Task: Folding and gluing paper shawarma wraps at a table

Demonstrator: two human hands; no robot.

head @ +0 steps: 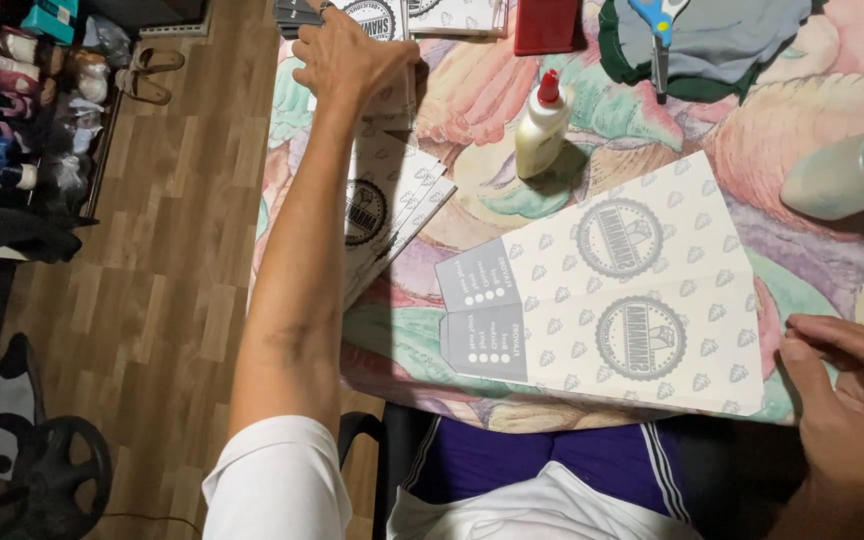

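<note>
The flat printed sheet (632, 290) lies mid-bench (472, 90), its right edge just beside the right hand (852, 400) at four o'clock, fingers loosely spread, while the left hand (352, 55) at eleven o'clock presses, fingers curled, on a stack (382, 200) of sheets.
</note>
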